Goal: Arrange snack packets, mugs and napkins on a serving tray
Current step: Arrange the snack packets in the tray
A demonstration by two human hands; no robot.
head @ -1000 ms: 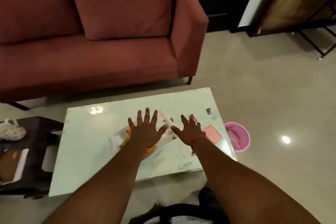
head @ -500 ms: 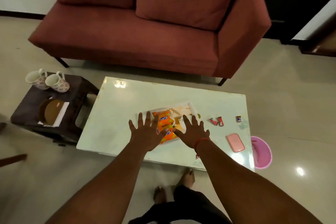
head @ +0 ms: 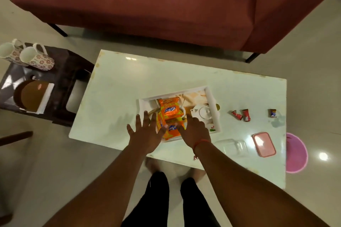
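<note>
While both hands, left (head: pixel 145 134) and right (head: pixel 195 131), spread open over the tray (head: pixel 214 114), mugs (head: pixel 27 56) sit far left beside the white table (head: pixel 120 97).

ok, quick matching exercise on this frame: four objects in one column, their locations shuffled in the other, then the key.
Things:
1. orange snack packets
2. floral mugs
3. pink-lidded box
4. pink bucket

Places:
A. on the floor by the right end of the white table
B. on the dark side stool at left
C. in the white tray
D. on the table near its right end

Pairs: 1-C, 2-B, 3-D, 4-A
</note>
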